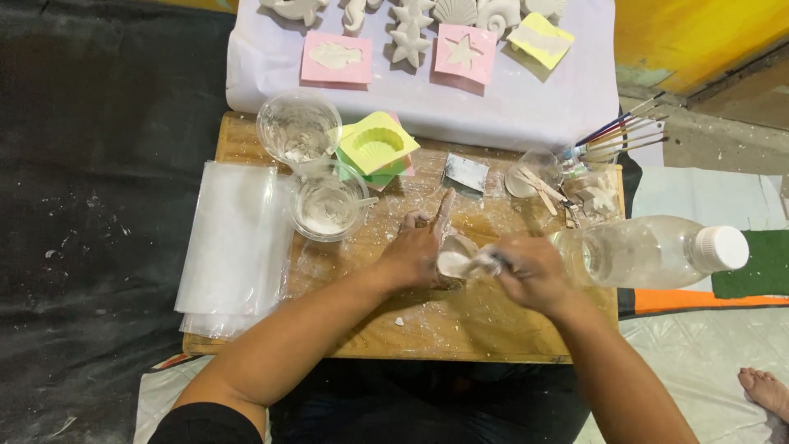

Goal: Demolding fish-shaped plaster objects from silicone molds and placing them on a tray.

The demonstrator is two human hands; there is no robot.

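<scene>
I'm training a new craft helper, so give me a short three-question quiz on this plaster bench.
1. True or false: the plastic bottle stands upright.
2. Which hand steadies the small mould? A left hand B right hand
3. What colour is the shell-shaped mould on top of the stack by the cups?

Key: 1 false, it lies on its side on the wooden board. 2 A; the right hand works a small tool in it. 3 yellow.

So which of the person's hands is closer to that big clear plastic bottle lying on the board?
Right. The right hand sits just beside the bottle, while the left hand is farther away, across the small white-filled mould.
</scene>
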